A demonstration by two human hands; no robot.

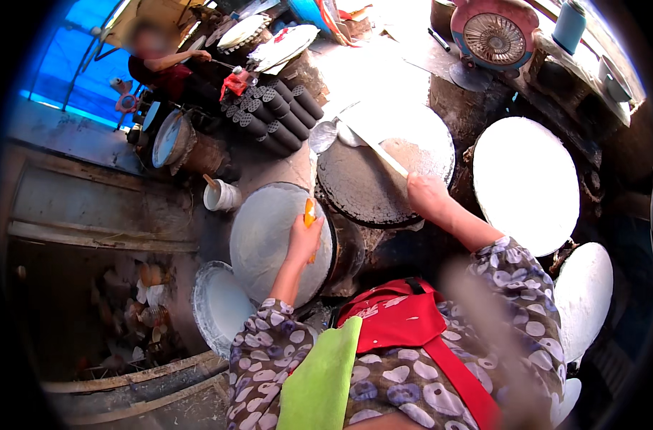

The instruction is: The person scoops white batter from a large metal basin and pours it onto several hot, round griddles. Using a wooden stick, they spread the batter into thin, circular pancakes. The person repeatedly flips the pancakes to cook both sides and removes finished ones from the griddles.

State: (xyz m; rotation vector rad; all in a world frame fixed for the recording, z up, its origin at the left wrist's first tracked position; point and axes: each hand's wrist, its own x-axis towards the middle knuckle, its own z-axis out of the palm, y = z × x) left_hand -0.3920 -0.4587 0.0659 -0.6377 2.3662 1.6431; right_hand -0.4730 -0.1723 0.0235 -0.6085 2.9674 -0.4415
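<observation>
My left hand (305,239) is closed around an orange-handled tool (309,213) above a round griddle (275,242) coated with a thin pale layer. What the tool's working end looks like cannot be made out. In my right hand (429,194) is a long pale wooden handle (384,156), which reaches across a dark, cracked round griddle (369,180). Near the handle's far end, a metal ladle bowl (323,136) sits at that griddle's left rim. Glare washes out the far part of this surface.
Bottom left stands a basin of white liquid (227,306), with a white bucket (221,196) beyond it. Perforated coal briquettes (275,115) are stacked ahead, near another person (162,67). White round surfaces (526,185) and a fan (493,35) are to the right.
</observation>
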